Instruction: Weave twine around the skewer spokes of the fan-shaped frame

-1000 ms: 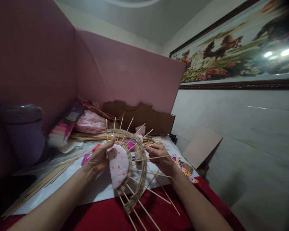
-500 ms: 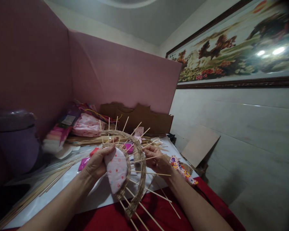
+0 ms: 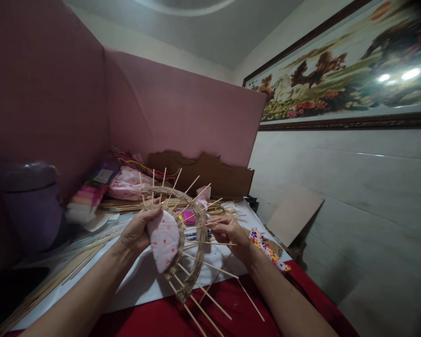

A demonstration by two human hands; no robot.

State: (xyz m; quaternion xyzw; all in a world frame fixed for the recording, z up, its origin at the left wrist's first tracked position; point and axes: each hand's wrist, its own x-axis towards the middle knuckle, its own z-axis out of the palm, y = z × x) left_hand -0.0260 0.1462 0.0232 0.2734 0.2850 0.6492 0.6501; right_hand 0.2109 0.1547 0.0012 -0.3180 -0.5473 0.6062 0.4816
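In the head view I hold a half-round weaving of thin wooden sticks and brown twine, tilted over the table. Its centre is a white padded half-circle [image 3: 164,241] with red dots, edged in twine. Farther out runs a wide woven twine band [image 3: 199,243], crossed by several sticks [image 3: 215,270] that fan outward. My left hand [image 3: 139,227] is closed on the padded half-circle at its upper left edge, thumb in front, with the other fingers mostly hidden behind. At the band's right side, my right hand [image 3: 229,231] pinches one of the sticks just outside the twine.
White sheeting [image 3: 136,276] and red cloth [image 3: 143,316] cover the table. Long loose sticks [image 3: 80,262] lie at left, near a lidded purple bin [image 3: 31,210]. Cardboard [image 3: 210,173] stands at the back. A flowered fabric piece [image 3: 269,250] lies beside my right wrist.
The weaving and both hands have shifted slightly left in view. My right fingers have closed more tightly at the band's edge, and the left grip stays the same.
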